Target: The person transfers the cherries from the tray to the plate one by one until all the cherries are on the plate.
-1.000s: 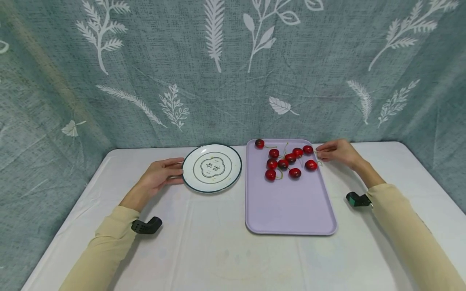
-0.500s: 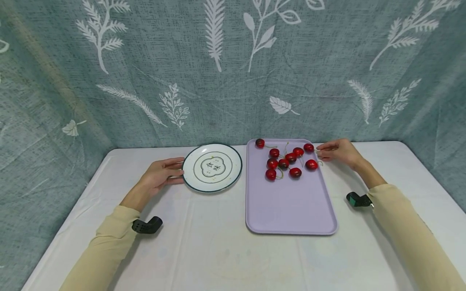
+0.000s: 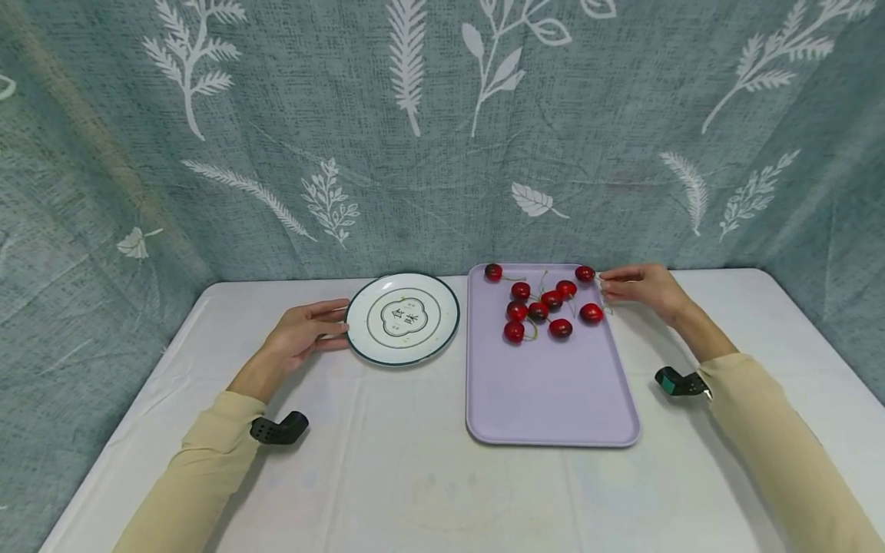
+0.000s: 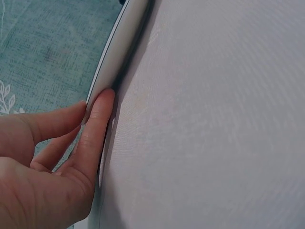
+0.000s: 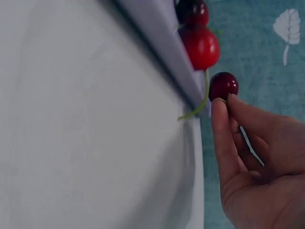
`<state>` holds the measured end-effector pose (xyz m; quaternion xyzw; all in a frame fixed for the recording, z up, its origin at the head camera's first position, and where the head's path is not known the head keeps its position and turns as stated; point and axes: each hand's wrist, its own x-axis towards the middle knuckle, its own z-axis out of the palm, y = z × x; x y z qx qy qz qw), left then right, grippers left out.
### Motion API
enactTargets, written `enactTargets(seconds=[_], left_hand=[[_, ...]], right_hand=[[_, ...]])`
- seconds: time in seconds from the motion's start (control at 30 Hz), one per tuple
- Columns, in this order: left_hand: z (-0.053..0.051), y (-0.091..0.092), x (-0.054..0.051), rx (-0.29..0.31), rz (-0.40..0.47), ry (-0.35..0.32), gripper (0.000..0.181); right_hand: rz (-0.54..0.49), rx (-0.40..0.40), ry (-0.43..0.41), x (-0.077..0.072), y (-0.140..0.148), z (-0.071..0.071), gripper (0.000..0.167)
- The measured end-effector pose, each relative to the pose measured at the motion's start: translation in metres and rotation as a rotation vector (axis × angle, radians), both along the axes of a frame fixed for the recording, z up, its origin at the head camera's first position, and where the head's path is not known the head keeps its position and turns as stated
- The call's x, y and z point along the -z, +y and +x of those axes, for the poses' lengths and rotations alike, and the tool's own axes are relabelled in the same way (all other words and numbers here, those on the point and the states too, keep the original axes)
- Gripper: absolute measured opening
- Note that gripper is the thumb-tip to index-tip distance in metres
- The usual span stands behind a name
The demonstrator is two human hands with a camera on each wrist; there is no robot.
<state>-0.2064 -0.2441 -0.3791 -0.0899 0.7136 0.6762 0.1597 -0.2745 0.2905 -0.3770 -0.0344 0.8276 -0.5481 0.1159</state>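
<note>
A white plate (image 3: 403,352) with a dark rim lies left of a lilac tray (image 3: 553,399). The left hand (image 3: 297,334) holds the plate's left edge; in the left wrist view the hand (image 4: 62,162) has thumb and fingers on either side of the rim (image 4: 112,52). Several red cherries with stems lie in the tray's far half. At its far right corner the right hand (image 3: 643,290) pinches the stem of one cherry (image 3: 585,273). The right wrist view shows this cherry (image 5: 224,86) just beyond the fingertips of the hand (image 5: 262,162).
A white cloth (image 3: 429,491) covers the table. Behind it hangs a green curtain (image 3: 442,200) with white leaf patterns. A second cherry (image 3: 591,313) lies near the tray's right edge, its stem over the rim, close to the right hand.
The cherry at the right fingertips has shifted slightly toward the far edge of the tray, with the right hand moving barely. The left hand and plate have stayed in place.
</note>
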Motion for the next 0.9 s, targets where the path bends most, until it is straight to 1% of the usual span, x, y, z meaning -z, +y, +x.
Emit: enactTargets(seconds=[0.03,0.1,0.3,0.4,0.47,0.57,0.63,0.9], left_hand=[[0.000,0.000,0.000,-0.003,0.002,0.000,0.061],[-0.001,0.000,0.000,-0.007,0.007,-0.003,0.061],[-0.002,-0.001,0.002,-0.016,0.020,-0.012,0.061],[-0.002,-0.001,0.002,-0.012,0.023,-0.010,0.062],[-0.001,-0.001,0.002,-0.011,0.024,-0.010,0.062],[-0.001,-0.001,0.002,-0.009,0.026,-0.015,0.062],[-0.001,-0.001,0.002,-0.009,0.029,-0.019,0.062],[-0.002,-0.002,0.003,-0.019,0.034,-0.026,0.063]], right_hand=[[0.004,0.005,-0.004,-0.007,-0.005,0.005,0.048],[-0.027,0.015,-0.017,-0.012,-0.010,0.006,0.049],[-0.205,0.039,-0.072,-0.020,-0.021,0.010,0.054],[-0.294,0.043,-0.099,-0.024,-0.027,0.012,0.053],[-0.339,0.042,-0.113,-0.027,-0.030,0.013,0.046],[-0.389,0.039,-0.133,-0.032,-0.035,0.014,0.028],[-0.419,0.038,-0.145,-0.035,-0.037,0.015,0.020],[-0.552,0.018,-0.188,-0.046,-0.047,0.016,0.017]])
